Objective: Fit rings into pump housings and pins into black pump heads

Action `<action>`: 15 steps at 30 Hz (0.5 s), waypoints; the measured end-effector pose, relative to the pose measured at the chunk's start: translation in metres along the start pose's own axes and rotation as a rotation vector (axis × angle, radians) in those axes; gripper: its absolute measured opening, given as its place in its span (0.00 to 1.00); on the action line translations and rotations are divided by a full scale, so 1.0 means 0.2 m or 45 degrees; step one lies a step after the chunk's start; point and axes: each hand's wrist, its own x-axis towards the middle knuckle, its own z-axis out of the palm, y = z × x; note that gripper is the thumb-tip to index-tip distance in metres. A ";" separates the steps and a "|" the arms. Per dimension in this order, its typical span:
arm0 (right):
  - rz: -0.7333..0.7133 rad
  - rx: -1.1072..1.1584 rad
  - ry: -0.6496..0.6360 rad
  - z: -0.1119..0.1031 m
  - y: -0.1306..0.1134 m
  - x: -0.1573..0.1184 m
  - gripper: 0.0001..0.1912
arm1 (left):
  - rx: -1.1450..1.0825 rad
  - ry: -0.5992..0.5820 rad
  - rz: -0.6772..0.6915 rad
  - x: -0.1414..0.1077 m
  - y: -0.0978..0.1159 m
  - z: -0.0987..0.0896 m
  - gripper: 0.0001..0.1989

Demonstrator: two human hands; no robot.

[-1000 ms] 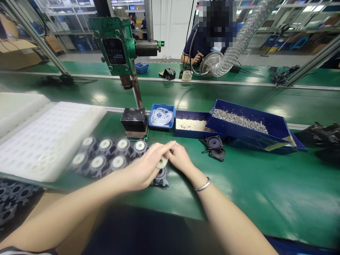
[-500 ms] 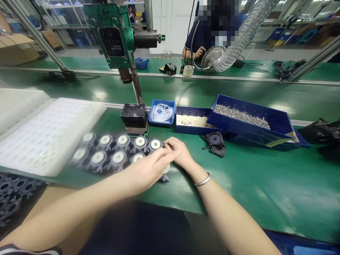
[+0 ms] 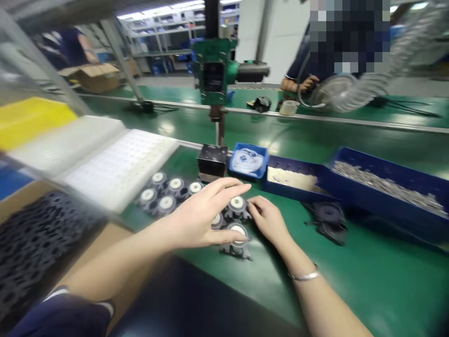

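Two rows of black plastic housings (image 3: 235,251), each with a white ring-shaped insert (image 3: 166,203) in its middle, lie on the green bench. My left hand (image 3: 201,215) hovers over the right end of the rows with thumb and fingers spread. Its thumb tip lies across the white insert of the nearest housing, and the hand covers several others. At the right edge of the end housing in the back row is my right hand (image 3: 270,220), fingers curled in. Its fingertips meet that housing's side; whether they pinch anything is hidden.
Behind the rows stand a black block (image 3: 212,159), a blue tray of clear rings (image 3: 248,160), a bin of cream pieces (image 3: 293,179) and a bin of metal pins (image 3: 386,185). A black assembly (image 3: 328,220) lies right. White foam trays (image 3: 122,164) and a box of black parts (image 3: 52,243) are left.
The view has swung left, so the bench things appear further right. My left hand has opened, its thumb moving away from the fingers. My hands, overlapping before, are now apart.
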 end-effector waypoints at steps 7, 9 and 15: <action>0.115 -0.073 0.047 0.00 0.04 0.01 0.18 | 0.577 0.434 -0.567 -0.35 -0.49 -0.34 0.24; 0.148 -0.126 0.065 -0.01 0.03 0.01 0.20 | 0.797 0.298 -0.957 -0.49 -0.70 -0.41 0.25; 0.204 -0.269 0.017 -0.06 0.09 0.04 0.24 | 0.791 0.034 -1.194 -0.71 -1.04 -0.43 0.37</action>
